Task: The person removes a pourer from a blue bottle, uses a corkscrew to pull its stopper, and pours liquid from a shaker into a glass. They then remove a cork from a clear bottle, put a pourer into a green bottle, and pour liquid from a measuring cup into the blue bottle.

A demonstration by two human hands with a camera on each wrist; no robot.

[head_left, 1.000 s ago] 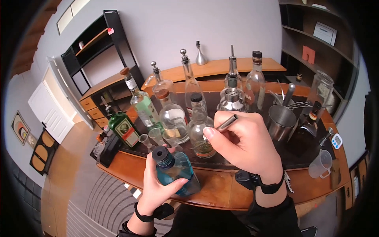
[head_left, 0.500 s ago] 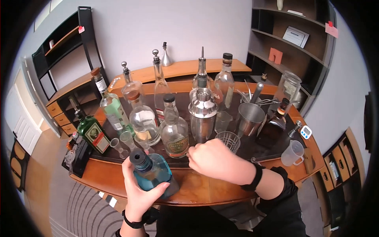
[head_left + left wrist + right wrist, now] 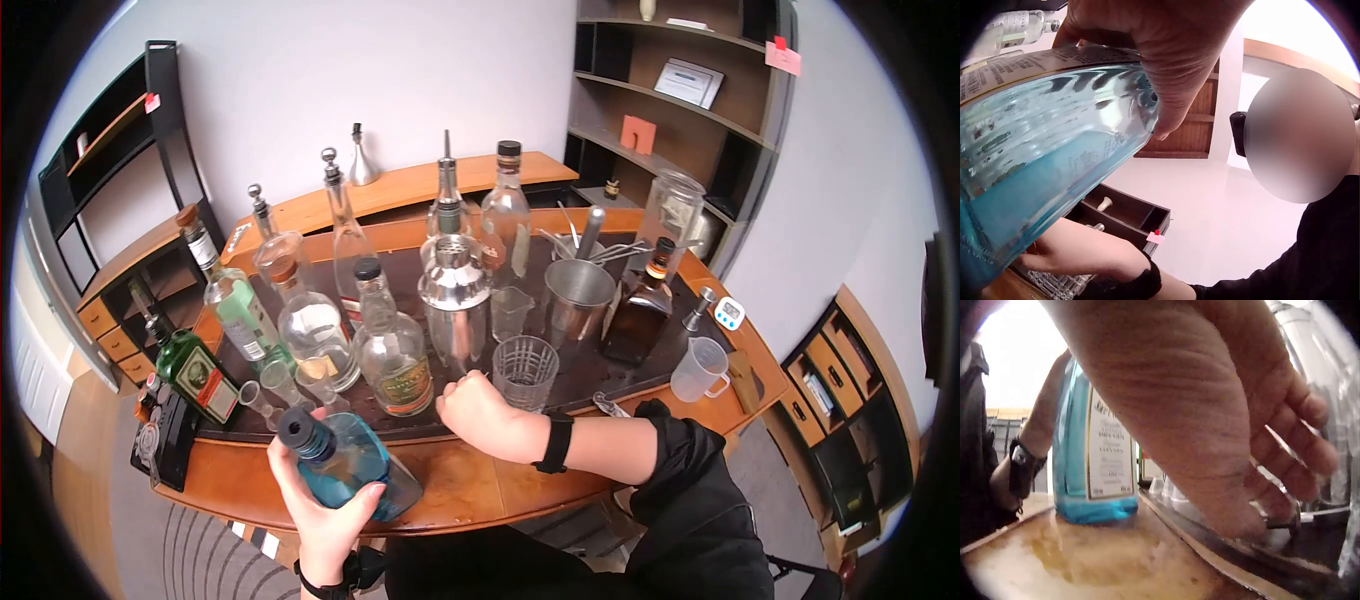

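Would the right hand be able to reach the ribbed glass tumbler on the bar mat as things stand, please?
Probably yes: the right hand lies just left of the tumbler, nothing between them, though its fingers already curl round a thin metal tool.

The right hand (image 3: 482, 412) lies knuckles up just in front of the ribbed glass (image 3: 525, 370), so its fingertips and whatever they hold are hidden in the head view. In the right wrist view a thin metal piece (image 3: 1285, 522) pokes out under the fingers (image 3: 1291, 469), too blurred to name. The blue bottle (image 3: 345, 470) beside that hand is cut off by the top edge of the right wrist view, neck and cap out of sight. Its label print (image 3: 1109, 450) is too blurred to read. The left hand (image 3: 322, 510) covers much of the bottle's near side.
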